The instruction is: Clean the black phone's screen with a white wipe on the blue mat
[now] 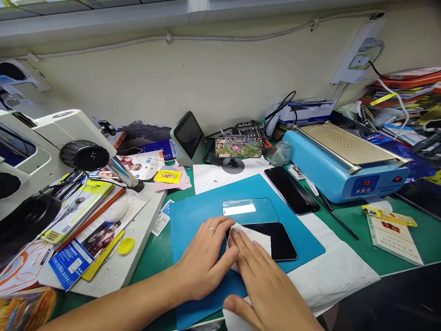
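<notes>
A black phone (280,241) lies screen up on a blue mat (193,216). My right hand (262,280) lies flat with fingers together, pressing a white cloth (257,236) onto the phone's left end. My left hand (203,257), a ring on one finger, rests on the mat at the phone's left edge with its fingers curled and thumb touching the right hand's fingers. Just behind the phone lies a clear screen protector (250,209) with a white tab.
A microscope (44,151) and printed packets fill the left. A second black phone (291,189), tweezers (330,209) and a blue heating machine (344,161) stand to the right. A phone on a stand (239,148) shows a game behind the mat. White paper (337,271) lies under the mat.
</notes>
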